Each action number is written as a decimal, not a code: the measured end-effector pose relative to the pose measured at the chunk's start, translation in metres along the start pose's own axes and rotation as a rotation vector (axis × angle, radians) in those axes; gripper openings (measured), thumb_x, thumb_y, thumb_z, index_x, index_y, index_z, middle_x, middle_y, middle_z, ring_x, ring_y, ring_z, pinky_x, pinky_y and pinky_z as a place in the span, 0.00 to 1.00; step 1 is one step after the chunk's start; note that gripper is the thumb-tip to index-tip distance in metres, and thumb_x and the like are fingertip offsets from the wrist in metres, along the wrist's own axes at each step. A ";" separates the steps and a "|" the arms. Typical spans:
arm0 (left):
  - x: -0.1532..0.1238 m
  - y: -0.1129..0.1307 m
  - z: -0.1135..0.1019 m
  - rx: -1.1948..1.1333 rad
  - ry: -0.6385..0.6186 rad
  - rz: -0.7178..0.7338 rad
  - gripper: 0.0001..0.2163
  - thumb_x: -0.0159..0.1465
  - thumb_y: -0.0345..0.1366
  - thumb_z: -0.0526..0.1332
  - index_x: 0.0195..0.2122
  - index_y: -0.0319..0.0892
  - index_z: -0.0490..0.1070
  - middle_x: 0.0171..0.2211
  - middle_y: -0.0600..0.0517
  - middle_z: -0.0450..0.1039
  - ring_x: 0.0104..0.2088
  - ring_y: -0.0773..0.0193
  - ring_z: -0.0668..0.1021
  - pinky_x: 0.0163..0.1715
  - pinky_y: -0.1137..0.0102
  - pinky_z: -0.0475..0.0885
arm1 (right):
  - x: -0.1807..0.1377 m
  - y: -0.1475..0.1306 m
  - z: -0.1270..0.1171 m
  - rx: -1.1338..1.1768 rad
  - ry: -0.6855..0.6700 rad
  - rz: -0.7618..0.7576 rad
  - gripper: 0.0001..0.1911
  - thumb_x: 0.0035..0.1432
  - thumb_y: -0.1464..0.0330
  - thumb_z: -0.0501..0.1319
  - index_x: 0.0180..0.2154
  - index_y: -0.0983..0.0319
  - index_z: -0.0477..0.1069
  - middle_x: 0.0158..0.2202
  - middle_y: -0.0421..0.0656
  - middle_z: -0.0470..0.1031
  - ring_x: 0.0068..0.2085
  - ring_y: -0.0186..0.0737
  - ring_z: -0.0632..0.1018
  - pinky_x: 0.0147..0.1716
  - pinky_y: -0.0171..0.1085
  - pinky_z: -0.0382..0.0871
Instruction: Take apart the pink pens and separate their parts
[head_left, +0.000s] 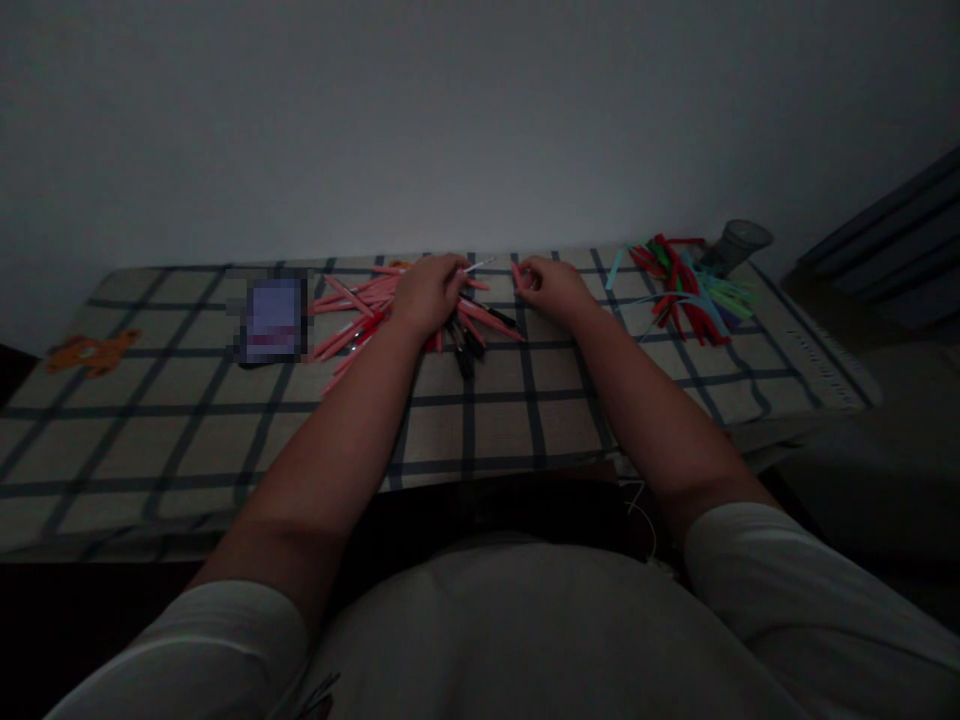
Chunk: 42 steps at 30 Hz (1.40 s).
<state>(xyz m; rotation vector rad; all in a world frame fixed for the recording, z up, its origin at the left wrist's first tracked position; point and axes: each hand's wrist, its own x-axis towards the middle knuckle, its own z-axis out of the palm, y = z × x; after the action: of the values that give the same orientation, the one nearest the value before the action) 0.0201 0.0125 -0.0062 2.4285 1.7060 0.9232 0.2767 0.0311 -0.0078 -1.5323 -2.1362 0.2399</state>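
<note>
My left hand (431, 292) rests closed over a pile of pink pen barrels (360, 305) on the checked tablecloth (495, 420). It pinches a thin white refill (477, 266) that sticks out to the right. A few dark pens (463, 350) lie just in front of that hand. My right hand (547, 285) is closed too, its fingers curled round a small pink piece (517, 275). The two hands sit a short gap apart near the far edge of the table.
A heap of coloured strips (686, 290) in red, green and blue lies at the far right, beside a clear cup (739, 245). A blurred phone-like object (271, 318) lies to the left of the pens. An orange figure (94, 352) marks the cloth far left. A wall stands behind.
</note>
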 end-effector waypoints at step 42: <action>0.001 0.002 -0.003 0.005 -0.128 0.108 0.16 0.75 0.38 0.60 0.58 0.47 0.85 0.53 0.42 0.84 0.58 0.46 0.78 0.62 0.54 0.70 | 0.003 -0.011 0.001 0.174 0.052 -0.190 0.10 0.69 0.64 0.63 0.43 0.58 0.83 0.44 0.49 0.82 0.48 0.52 0.77 0.55 0.48 0.70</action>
<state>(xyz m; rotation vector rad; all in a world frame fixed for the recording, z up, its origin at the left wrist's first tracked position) 0.0206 0.0116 -0.0027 2.5441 1.5513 0.7549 0.2660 0.0300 -0.0027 -1.2174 -2.1415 0.3074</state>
